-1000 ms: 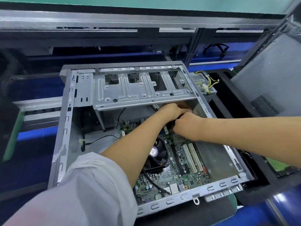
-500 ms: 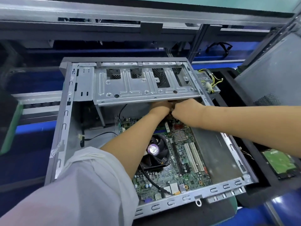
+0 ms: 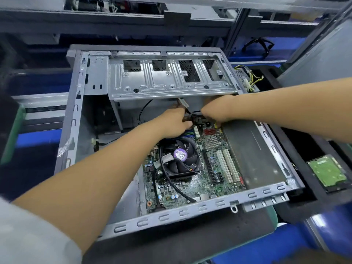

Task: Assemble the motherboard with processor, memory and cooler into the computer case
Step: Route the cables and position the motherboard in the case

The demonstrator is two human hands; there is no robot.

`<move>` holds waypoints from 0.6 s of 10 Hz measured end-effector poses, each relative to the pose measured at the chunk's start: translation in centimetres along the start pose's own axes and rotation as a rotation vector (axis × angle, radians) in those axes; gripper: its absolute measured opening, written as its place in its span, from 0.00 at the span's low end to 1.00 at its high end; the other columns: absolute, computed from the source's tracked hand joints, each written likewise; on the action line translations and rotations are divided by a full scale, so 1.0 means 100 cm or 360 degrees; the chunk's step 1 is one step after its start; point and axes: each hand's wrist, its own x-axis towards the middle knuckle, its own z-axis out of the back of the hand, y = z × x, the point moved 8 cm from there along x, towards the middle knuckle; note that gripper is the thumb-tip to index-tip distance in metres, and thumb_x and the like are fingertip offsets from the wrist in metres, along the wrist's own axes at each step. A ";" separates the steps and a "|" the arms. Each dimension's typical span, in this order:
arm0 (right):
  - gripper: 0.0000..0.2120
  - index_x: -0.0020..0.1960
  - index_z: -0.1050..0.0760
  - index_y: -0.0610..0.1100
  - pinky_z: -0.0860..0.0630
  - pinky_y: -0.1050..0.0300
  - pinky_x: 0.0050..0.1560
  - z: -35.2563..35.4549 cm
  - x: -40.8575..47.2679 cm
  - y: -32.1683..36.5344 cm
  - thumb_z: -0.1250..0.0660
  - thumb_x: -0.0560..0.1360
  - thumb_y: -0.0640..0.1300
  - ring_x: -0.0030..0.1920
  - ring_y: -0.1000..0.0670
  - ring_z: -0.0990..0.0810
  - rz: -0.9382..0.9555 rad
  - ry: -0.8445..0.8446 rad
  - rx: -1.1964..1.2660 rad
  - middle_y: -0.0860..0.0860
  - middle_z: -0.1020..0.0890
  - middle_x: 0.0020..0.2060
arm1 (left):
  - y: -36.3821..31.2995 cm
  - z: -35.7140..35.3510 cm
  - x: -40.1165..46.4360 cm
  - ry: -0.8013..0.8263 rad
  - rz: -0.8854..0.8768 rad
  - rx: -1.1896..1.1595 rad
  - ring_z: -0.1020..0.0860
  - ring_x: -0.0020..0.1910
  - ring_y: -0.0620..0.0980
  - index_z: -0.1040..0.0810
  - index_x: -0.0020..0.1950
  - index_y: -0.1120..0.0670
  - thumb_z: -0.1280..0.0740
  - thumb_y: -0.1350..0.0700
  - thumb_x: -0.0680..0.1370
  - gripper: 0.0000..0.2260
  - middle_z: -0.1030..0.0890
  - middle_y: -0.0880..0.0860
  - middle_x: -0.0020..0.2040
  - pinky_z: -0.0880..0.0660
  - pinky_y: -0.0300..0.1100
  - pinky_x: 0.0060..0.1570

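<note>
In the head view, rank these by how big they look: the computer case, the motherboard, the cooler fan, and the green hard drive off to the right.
1. computer case
2. motherboard
3. cooler fan and green hard drive: they look about alike, and the drive sits at the distorted edge of the wide-angle picture, so I won't rank them.

Left forearm enters from 7 o'clock and extends toward 1 o'clock, its sleeve at the lower corner. Left hand (image 3: 174,121) has fingers curled. Right forearm enters from 3 o'clock; right hand (image 3: 217,109) points toward 9 o'clock, fingers curled downward. The hands nearly meet.
</note>
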 end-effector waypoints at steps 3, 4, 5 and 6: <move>0.15 0.44 0.32 0.42 0.29 0.56 0.36 -0.013 -0.002 -0.005 0.25 0.69 0.41 0.41 0.47 0.26 -0.0445 0.0432 0.0324 0.49 0.25 0.42 | 0.012 0.004 -0.002 -0.0012 0.0027 0.0176 0.32 0.45 0.52 0.31 0.57 0.60 0.43 0.46 0.82 0.17 0.30 0.55 0.49 0.38 0.43 0.40; 0.17 0.42 0.36 0.43 0.29 0.55 0.37 -0.014 -0.002 -0.006 0.26 0.70 0.41 0.42 0.47 0.27 -0.0453 0.0433 0.0383 0.50 0.28 0.42 | 0.014 0.006 -0.001 -0.0029 0.0024 0.0181 0.30 0.50 0.53 0.31 0.64 0.61 0.42 0.47 0.82 0.20 0.26 0.59 0.59 0.36 0.41 0.46; 0.20 0.46 0.39 0.43 0.29 0.54 0.37 -0.012 -0.002 -0.007 0.26 0.71 0.41 0.44 0.46 0.26 -0.0479 0.0407 0.0323 0.49 0.29 0.42 | 0.014 0.005 0.001 -0.0029 0.0030 0.0182 0.28 0.61 0.57 0.33 0.69 0.61 0.41 0.47 0.81 0.22 0.28 0.60 0.66 0.35 0.41 0.51; 0.20 0.41 0.40 0.41 0.31 0.55 0.33 -0.015 -0.001 -0.009 0.27 0.71 0.40 0.42 0.46 0.26 -0.0543 0.0378 0.0299 0.50 0.29 0.38 | 0.013 0.006 0.002 -0.0017 0.0034 0.0184 0.29 0.64 0.57 0.34 0.70 0.61 0.40 0.46 0.81 0.23 0.28 0.59 0.67 0.32 0.43 0.57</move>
